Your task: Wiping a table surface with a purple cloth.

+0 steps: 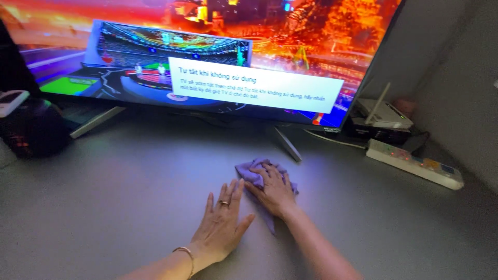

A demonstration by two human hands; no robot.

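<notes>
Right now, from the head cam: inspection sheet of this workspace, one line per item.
Surface: grey tabletop, lit by the screen glow.
Job's things: purple cloth, crumpled, in front of the television.
Clutter: dark object at far left.
Hands: right hand pressed on the cloth; left hand flat on the table beside it, fingers spread.
Cables: white power strip at right, cord running behind the router.
Surroundings: grey wall at right.

cloth on table, under right hand | left hand beside | television behind | power strip right
</notes>
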